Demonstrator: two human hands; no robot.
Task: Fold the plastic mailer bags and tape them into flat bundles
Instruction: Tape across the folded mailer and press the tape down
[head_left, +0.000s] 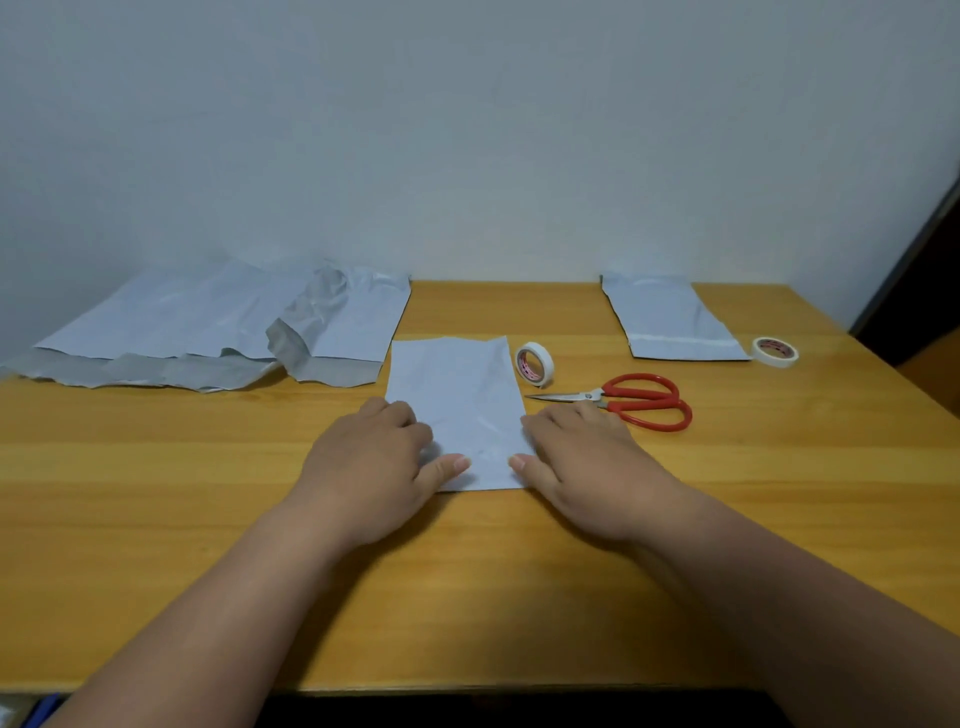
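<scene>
A folded white mailer bag (457, 395) lies flat in the middle of the wooden table (208, 467). My left hand (371, 467) grips its near left edge, the thumb lying on top of the bag. My right hand (576, 462) grips the near right edge in the same way, thumb on top. Just right of the bag stands a roll of white tape (535, 364) on its edge. Red-handled scissors (634, 402) lie beside my right hand, blades pointing left.
A pile of unfolded, crumpled mailer bags (218, 327) covers the back left of the table. Another flat bag (675, 322) lies at the back right with a second tape roll (775, 351) beside it. A wall stands behind the table.
</scene>
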